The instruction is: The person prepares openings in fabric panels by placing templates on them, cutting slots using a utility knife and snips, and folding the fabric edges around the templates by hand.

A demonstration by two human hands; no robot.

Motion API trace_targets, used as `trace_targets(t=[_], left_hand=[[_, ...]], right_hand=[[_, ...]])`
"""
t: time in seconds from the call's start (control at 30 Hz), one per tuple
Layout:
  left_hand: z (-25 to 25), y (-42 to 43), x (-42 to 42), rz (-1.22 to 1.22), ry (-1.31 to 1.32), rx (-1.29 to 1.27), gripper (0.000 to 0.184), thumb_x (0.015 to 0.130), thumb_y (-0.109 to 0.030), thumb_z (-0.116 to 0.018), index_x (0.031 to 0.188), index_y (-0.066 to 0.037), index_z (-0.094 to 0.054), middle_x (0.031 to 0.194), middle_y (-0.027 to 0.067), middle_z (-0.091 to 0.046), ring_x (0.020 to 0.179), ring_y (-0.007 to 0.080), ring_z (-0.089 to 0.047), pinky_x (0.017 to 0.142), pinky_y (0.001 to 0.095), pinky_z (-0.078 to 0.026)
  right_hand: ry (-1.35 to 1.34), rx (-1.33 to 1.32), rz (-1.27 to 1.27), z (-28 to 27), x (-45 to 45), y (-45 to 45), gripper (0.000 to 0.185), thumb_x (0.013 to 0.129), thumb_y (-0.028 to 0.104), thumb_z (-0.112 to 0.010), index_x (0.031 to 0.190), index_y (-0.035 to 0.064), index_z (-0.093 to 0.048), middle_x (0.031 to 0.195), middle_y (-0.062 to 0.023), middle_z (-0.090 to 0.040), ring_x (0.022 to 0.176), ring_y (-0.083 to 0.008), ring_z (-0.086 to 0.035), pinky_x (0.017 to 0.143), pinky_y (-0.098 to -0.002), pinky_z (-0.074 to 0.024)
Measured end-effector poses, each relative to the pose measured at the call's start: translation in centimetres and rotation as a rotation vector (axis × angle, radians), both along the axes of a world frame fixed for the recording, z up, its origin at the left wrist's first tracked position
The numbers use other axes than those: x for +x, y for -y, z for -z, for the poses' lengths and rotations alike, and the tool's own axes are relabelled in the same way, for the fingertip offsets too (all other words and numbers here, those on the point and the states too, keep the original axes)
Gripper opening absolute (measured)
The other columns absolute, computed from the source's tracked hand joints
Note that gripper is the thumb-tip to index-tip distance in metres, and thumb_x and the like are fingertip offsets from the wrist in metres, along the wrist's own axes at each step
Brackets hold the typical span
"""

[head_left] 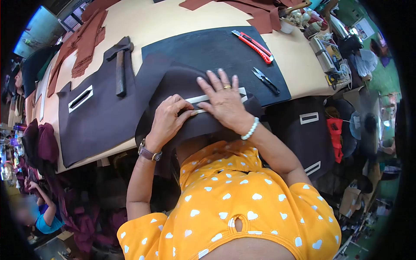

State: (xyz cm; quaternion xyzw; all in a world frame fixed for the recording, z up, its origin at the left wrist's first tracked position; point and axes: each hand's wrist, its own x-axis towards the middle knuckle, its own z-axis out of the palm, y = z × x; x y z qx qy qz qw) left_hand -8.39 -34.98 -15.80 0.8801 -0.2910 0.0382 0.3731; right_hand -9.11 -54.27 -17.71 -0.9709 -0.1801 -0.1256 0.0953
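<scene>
Nearest, a yellow garment with white hearts point(223, 195) is seen. Above it, the left hand point(170, 119), with a watch point(150, 154) at its wrist, is bent over the dark piece point(173, 78). Its thumb and forefinger are brought close together at the left end of a pale narrow frame point(196, 99); whether the material is pinched between them cannot be told. The right hand point(225, 104), with a ring and a pale bead bracelet point(250, 128), is laid on the same frame and dark piece with its fingers spread, and nothing is clenched in it. The dark piece is placed at the near edge of the table point(173, 17), partly upon a black mat point(199, 45).

To the right, another dark piece with two pale frames point(299, 130) is located beside the near table edge. To the left, a dark panel with one pale frame point(102, 108) is spread, and a hammer point(120, 69) is laid on it. At the lower left, a person in a blue top point(48, 222) can be partly seen.

Farther, small snips point(266, 81) and, beyond them, a red cutter point(254, 46) are rested on the mat. Reddish-brown pieces point(89, 43) are gathered at the far left, and more brown pieces point(264, 17) lie at the far side.
</scene>
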Motion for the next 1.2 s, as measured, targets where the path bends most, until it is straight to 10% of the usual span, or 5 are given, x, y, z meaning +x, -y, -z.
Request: trace_targets(t=[0.6, 0.9, 1.1, 1.2], left_hand=[[1.0, -1.6, -1.4, -0.190, 0.172, -0.001, 0.024, 0.067, -0.017, -0.076, 0.078, -0.003, -0.060, 0.077, 0.0079, -0.055, 0.076, 0.0253, -0.055, 0.066, 0.0343, -0.044], [2.6, 0.5, -4.3, -0.462, 0.304, -0.089, 0.017, 0.070, -0.013, -0.073, 0.081, -0.005, -0.063, 0.086, 0.0078, -0.058, 0.082, 0.0259, -0.055, 0.071, 0.0359, -0.043], [2.7, 0.5, -4.3, -0.488, 0.289, -0.125, 0.017, 0.069, -0.014, -0.073, 0.081, -0.005, -0.064, 0.087, 0.0076, -0.059, 0.084, 0.0255, -0.055, 0.072, 0.0362, -0.043], [2.5, 0.3, -4.5, -0.487, 0.221, -0.095, 0.020, 0.069, -0.014, -0.073, 0.084, -0.005, -0.064, 0.092, 0.0088, -0.060, 0.087, 0.0271, -0.056, 0.075, 0.0370, -0.044]], right_hand=[[-0.041, 0.193, -0.157, -1.1, 1.9, -2.4, 0.073, 0.073, 0.038, -0.068, 0.132, 0.0068, -0.039, 0.135, -0.0192, -0.036, 0.129, -0.0387, -0.027, 0.101, -0.0612, -0.0229], [-0.065, -0.026, -0.408, -0.9, 10.2, -8.5, 0.070, 0.072, 0.051, -0.065, 0.119, 0.0017, -0.051, 0.125, -0.0167, -0.047, 0.113, -0.0348, -0.047, 0.096, -0.0420, -0.0357], [0.087, 0.178, -0.556, -0.4, 12.3, -12.9, 0.060, 0.077, 0.045, -0.062, 0.125, 0.0120, -0.047, 0.130, -0.0159, -0.040, 0.113, -0.0329, -0.047, 0.094, -0.0490, -0.0344], [0.204, 0.175, -0.728, -1.8, 14.0, -14.6, 0.030, 0.082, 0.034, -0.060, 0.103, 0.0120, -0.061, 0.115, -0.0100, -0.054, 0.102, -0.0299, -0.054, 0.090, -0.0511, -0.0357]])
